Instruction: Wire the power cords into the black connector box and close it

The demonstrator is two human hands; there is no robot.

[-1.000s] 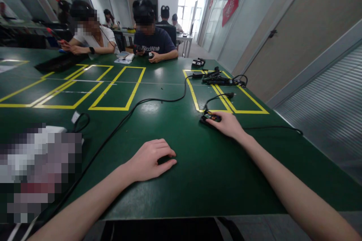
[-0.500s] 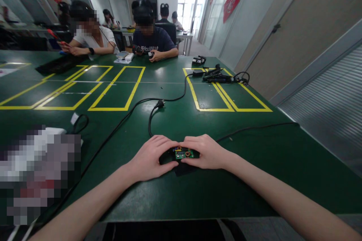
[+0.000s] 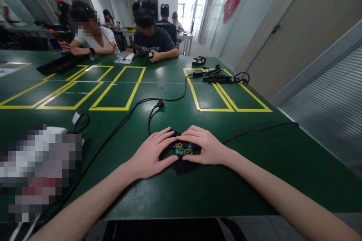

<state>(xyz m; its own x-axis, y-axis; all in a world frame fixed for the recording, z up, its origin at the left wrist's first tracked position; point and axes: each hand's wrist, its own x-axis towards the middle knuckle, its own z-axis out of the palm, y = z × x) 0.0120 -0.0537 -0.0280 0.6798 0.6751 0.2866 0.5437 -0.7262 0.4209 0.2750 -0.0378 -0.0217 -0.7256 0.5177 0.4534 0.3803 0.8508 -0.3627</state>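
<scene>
A small green circuit board [image 3: 183, 150] with copper-wound ring coils lies on the table in front of me, between my hands. My left hand [image 3: 151, 156] curves round its left end, thumb at the near edge and index finger at the far edge, other fingers stretched forward. My right hand [image 3: 207, 146] wraps its right end, thumb on the near side, fingers bent over the far side. A flat black piece [image 3: 185, 167] lies just below the board. A black cord with a plug [image 3: 160, 104] runs in from behind my left fingers. The board's ends are hidden by my hands.
Another black cable [image 3: 240, 132] leads off right, and a long cable [image 3: 121, 118] crosses the green table [image 3: 158, 199]. Tangled black cords [image 3: 217, 77] lie far right among yellow tape outlines. A blurred-out item [image 3: 42, 173] is at left. Two people sit across the table.
Both hands have shifted slightly forward, and my left fingers have lifted and straightened a little. More of the board and the black piece below it now shows.
</scene>
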